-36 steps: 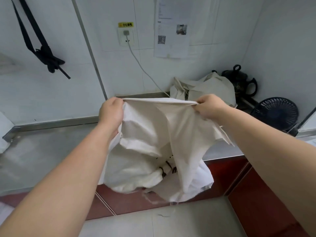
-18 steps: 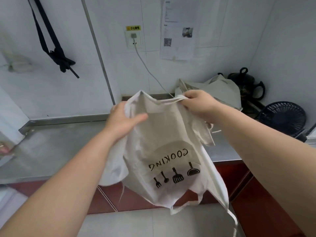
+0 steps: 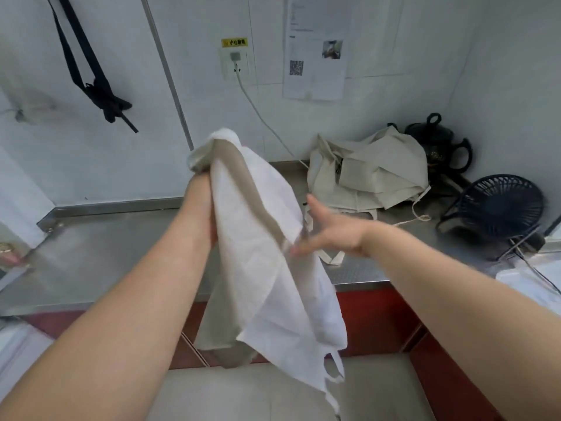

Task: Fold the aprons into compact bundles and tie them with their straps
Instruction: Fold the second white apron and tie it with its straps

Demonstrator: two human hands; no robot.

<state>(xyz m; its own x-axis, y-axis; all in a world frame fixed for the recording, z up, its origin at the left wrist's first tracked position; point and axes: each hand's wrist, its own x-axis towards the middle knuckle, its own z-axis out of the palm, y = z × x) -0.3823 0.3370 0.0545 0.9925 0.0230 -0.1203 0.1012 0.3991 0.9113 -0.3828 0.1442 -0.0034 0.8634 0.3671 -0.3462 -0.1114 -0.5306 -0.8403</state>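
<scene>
right hand (image 3: 331, 230) lets go, left hand (image 3: 204, 198) carries apron (image 3: 258, 238) alone

0.5 s back both hands held the top edge spread. now left grips it bunched, fingers hidden under cloth; apron hangs in front of the counter (image 3: 106, 244) edge. right fingers straight and spread, beside the cloth. reads as first lengthwise fold; no tying yet.

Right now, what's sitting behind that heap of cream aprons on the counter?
A black kettle stands behind the heap of aprons, in the corner. Its lid knob, handle and right side show; its left side is covered by the cloth.
</scene>
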